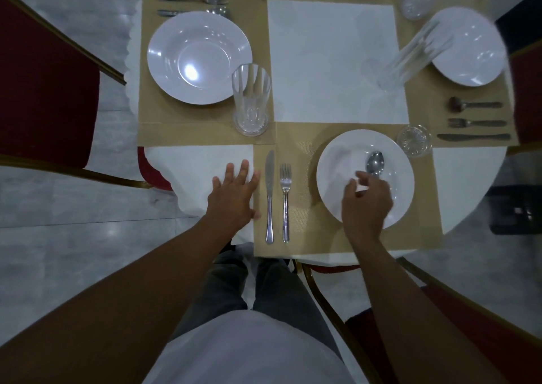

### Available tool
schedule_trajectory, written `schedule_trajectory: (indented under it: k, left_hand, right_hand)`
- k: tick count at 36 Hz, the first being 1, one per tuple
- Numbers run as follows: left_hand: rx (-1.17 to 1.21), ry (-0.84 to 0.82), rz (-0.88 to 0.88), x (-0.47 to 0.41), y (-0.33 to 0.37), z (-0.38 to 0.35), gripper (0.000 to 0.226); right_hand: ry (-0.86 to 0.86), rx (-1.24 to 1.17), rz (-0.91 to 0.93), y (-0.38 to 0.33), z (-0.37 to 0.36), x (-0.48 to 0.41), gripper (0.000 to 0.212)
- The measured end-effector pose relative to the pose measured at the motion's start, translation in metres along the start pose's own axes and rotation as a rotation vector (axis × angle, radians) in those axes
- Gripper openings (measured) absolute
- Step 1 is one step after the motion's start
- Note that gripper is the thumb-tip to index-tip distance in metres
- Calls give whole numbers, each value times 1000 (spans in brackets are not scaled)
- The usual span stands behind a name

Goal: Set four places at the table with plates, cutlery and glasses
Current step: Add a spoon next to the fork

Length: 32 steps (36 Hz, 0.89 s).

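Your right hand (366,204) pinches the shiny metal spoon (374,163) over the round white plate (331,172), left hand (233,196) spread flat left of it; loosen and it clatters down.

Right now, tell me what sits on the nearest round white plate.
Above the nearest white plate, the right hand holds a metal spoon; its handle and part of the plate's near side are covered.

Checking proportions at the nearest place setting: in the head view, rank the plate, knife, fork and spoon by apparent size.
1. Plate
2. Knife
3. Fork, slightly shorter than the knife
4. Spoon, though the right hand hides its handle
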<state>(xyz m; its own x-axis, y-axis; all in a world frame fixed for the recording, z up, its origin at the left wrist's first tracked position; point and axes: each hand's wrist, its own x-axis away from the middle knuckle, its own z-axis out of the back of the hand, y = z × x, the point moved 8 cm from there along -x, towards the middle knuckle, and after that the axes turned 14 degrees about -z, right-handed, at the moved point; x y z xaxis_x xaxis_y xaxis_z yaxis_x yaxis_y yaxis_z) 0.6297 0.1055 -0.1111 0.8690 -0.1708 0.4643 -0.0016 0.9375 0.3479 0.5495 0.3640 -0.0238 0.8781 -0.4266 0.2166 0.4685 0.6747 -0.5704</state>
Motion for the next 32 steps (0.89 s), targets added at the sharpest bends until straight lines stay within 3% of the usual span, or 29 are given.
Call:
schedule_trajectory:
  k: [6, 13, 27, 32]
  left_hand:
    - [-3, -8, -2, 0, 0, 0, 101]
    - [-1, -22, -3, 1, -1, 0, 101]
    - [8, -3, -14, -1, -2, -1, 102]
    - [-2, -5, -14, -1, -2, 0, 102]
  right_hand:
    - [-71, 199, -194, 38, 16, -46, 40]
    - [-161, 272, -252, 47, 12, -50, 23]
    - [-155, 78, -115, 15, 11, -25, 24]
    - [-275, 56, -33, 0, -12, 8, 21]
